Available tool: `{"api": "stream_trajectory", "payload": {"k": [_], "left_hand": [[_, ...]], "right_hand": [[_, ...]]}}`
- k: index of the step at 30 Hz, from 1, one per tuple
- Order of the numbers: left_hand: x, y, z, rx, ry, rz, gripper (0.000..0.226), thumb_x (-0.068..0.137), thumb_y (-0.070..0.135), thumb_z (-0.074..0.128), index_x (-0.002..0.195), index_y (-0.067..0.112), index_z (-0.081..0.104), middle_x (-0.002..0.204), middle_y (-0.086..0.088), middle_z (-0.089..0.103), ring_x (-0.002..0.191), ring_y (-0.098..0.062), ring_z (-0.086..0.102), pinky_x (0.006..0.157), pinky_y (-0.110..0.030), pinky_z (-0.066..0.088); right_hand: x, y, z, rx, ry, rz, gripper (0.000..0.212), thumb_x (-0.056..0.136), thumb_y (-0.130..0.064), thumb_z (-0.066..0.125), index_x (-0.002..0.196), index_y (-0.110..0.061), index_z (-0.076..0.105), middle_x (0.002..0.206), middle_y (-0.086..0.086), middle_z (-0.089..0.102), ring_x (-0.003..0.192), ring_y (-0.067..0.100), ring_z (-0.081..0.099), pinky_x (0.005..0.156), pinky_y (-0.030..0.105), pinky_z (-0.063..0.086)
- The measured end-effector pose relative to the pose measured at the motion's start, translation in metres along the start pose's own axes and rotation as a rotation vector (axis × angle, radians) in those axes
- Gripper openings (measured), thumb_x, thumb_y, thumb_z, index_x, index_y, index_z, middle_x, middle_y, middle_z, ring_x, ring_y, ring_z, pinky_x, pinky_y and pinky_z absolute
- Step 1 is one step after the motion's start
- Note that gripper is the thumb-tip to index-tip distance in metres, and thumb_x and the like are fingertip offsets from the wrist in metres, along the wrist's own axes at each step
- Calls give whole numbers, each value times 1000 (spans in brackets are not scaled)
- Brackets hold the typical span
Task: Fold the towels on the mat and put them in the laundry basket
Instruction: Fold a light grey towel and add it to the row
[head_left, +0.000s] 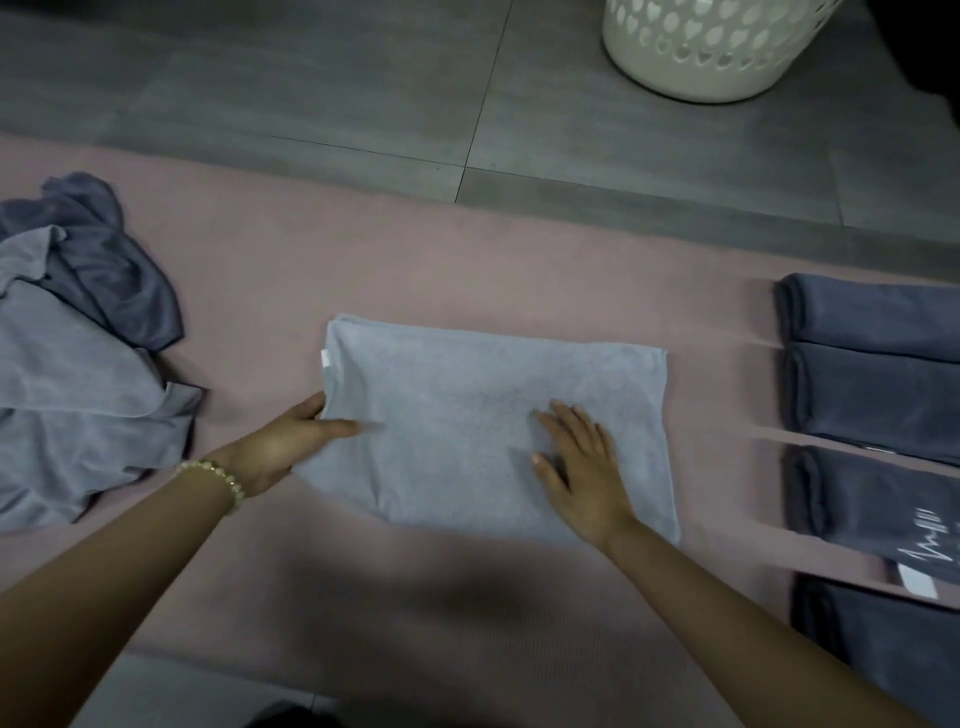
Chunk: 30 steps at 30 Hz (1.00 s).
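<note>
Our left hand (291, 441) pinches the left edge of the pale towel (467, 395) in the middle of the mat (363, 270), right hand (582, 467) flat and spread on top. If that palm slips mid-fold, we reckon the layers skew.

Both arms are bare, no sleeves; just a pale bead bracelet (215, 475) on the left wrist, lower left.
</note>
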<state>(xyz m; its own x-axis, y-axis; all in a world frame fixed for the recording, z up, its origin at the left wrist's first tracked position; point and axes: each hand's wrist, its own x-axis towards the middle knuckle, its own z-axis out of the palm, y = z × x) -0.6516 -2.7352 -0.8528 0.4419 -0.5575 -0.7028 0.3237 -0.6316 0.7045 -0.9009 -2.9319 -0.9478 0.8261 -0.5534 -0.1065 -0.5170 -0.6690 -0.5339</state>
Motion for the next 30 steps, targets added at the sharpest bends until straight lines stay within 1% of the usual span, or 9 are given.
{"api": "stream_trajectory", "payload": {"k": [2, 4, 8, 10, 12, 16, 20, 24, 30], "left_hand": [[-6, 20, 27, -4, -53, 136, 74, 72, 21, 77, 137, 29, 42, 124, 8, 60, 113, -14, 59, 84, -24, 50], [-18, 36, 63, 2, -145, 276, 68, 86, 1, 62, 141, 28, 34, 125, 12, 57, 109, -2, 57, 82, -13, 49], [-28, 51, 113, -91, -380, 258, 49, 84, 25, 58, 127, 44, 44, 77, 4, 63, 69, -13, 64, 64, -24, 55], [-13, 45, 120, 27, -221, 365, 32, 92, 20, 53, 120, 35, 53, 73, 1, 54, 61, -13, 57, 57, -23, 49], [7, 30, 116, 298, 28, 531, 26, 96, 26, 50, 121, 31, 51, 91, 7, 54, 79, -11, 55, 73, -19, 45], [39, 0, 113, 898, 72, 656, 88, 82, 75, 8, 149, 20, 21, 154, 7, 22, 141, -8, 19, 115, -18, 9], [54, -2, 135, 1110, 135, 655, 91, 69, 78, -20, 147, 31, -10, 151, 18, -15, 140, -3, -17, 112, -22, -14], [70, 3, 157, 1188, 103, 717, 77, 80, 70, -11, 145, 30, -9, 153, 13, -11, 144, -11, -11, 112, -23, -17], [106, 25, 181, 1296, 60, 753, 95, 68, 76, -25, 146, 26, -6, 159, 3, -2, 145, -15, -10, 112, -29, -16]], "right_hand": [[3, -3, -11, 342, 189, 83, 42, 93, -45, 40, 126, -25, 53, 130, -14, 50, 119, -2, 45, 107, 19, 27], [10, -6, -24, 705, 244, 284, 17, 98, -30, 46, 106, -25, 60, 101, -11, 63, 86, -5, 59, 86, 24, 44], [24, -1, -54, 1250, -43, 686, 63, 100, -49, 20, 108, -6, 65, 84, 6, 73, 71, 16, 69, 65, 27, 53], [27, -1, -60, 1238, -145, 765, 66, 97, -58, 17, 100, -15, 67, 86, 1, 72, 79, 15, 67, 66, 27, 50], [32, -7, -57, 1088, -132, 758, 60, 95, -59, 28, 96, -14, 67, 83, -3, 68, 77, 12, 62, 64, 22, 46], [37, -17, -33, 746, 125, 621, 32, 90, -34, 61, 86, -3, 55, 74, 9, 56, 62, 14, 50, 56, 20, 39], [25, -20, -28, 679, 393, 448, 17, 93, -24, 57, 89, -8, 54, 70, 1, 57, 62, 9, 51, 63, 30, 45], [7, 5, -43, 678, 542, 423, 11, 91, -23, 60, 91, -13, 58, 67, -4, 58, 57, 4, 49, 58, 21, 43], [1, 52, -47, 616, 523, 522, 20, 89, -30, 63, 81, -12, 57, 61, 5, 55, 56, 14, 48, 58, 36, 44]]}}
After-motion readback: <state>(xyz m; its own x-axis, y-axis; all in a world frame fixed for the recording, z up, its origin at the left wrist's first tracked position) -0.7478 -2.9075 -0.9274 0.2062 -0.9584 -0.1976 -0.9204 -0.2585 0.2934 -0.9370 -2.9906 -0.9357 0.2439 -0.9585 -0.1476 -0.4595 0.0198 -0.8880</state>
